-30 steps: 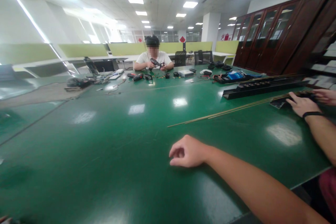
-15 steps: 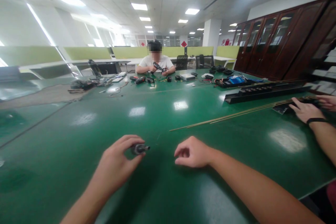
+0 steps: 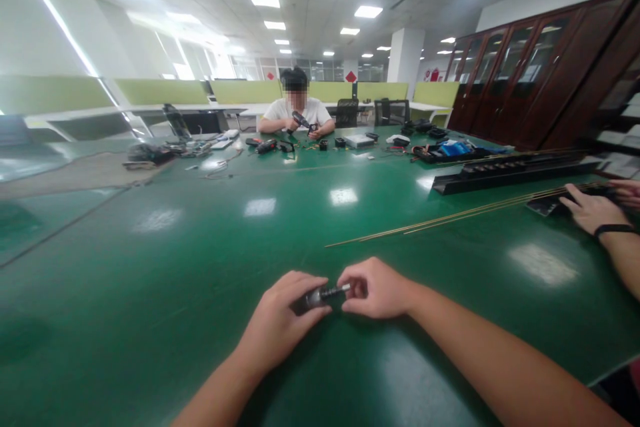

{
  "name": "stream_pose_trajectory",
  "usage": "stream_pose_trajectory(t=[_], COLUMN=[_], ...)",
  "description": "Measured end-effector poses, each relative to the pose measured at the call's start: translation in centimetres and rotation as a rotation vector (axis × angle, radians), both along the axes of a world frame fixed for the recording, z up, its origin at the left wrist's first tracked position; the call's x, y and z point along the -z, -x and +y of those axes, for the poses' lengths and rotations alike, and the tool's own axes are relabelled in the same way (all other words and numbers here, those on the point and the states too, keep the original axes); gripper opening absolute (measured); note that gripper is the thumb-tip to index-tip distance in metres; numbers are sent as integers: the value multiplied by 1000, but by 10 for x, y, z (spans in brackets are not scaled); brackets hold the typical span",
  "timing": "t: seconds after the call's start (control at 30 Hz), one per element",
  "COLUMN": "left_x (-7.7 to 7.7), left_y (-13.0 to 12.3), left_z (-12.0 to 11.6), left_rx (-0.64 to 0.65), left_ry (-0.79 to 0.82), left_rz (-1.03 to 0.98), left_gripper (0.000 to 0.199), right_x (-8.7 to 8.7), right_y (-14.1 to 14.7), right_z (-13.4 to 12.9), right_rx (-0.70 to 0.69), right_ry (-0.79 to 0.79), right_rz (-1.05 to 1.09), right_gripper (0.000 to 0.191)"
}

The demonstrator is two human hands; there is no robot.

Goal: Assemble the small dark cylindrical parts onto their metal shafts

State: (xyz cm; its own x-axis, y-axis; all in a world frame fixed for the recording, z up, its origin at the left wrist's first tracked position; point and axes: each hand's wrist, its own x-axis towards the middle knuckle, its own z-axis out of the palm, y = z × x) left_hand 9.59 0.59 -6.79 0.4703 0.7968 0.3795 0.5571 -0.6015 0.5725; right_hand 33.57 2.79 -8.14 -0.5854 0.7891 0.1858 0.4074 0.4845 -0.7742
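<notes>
A small dark cylindrical part point(image 3: 316, 298) is being held just above the green tabletop point(image 3: 165, 273) by the left hand point(image 3: 280, 313), whose thumb and fingers are being wrapped about its body. Its narrow stem is being pointed toward the right hand point(image 3: 379, 289), which is being held half curled, with a gap being left between thumb and forefinger. The stem's tip is being presented at that gap; whether it is being touched there cannot be told.

Past the right hand, the table is being crossed at a slant by thin brass-coloured rods point(image 3: 430, 222). Toward the right edge these are being overlaid by a co-worker's hand point(image 3: 595, 211), with a black wristband point(image 3: 615, 229), at a black angled piece point(image 3: 544, 205). Behind the rods, space is being taken up by a long black channel point(image 3: 480, 181) and, farther back, a blue bundle point(image 3: 454, 148).

Across the table, a drill point(image 3: 301, 119) is being held by a person in a white shirt point(image 3: 320, 111). Near that person, room is being occupied by a red-and-black tool point(image 3: 267, 146) and a pale box point(image 3: 359, 141). The far left is being filled by a cluttered heap point(image 3: 150, 155).
</notes>
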Motion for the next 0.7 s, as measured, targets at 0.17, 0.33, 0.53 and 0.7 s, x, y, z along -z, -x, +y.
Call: stream_pose_trajectory(t=[0.17,0.33,0.53,0.7], left_x=[2,6,3,4], left_y=[-7,-9,-11,-10], left_z=[-2,-3,-5,-4], left_rx=[19,5,21,17], left_ry=[29,111,136,128], left_rz=[-31,-69,-66,-73], left_gripper=[22,26,22,17], right_x=[-2,-1,-3,-3], right_y=[-1,1,1,2], right_z=[0,-1,-2,-2], right_rx=[-20,-45,-52,-49], right_ry=[-8,-11,-9,-16], right_rz=[-14,-8,-21,-33], right_gripper=[24,21,20,21])
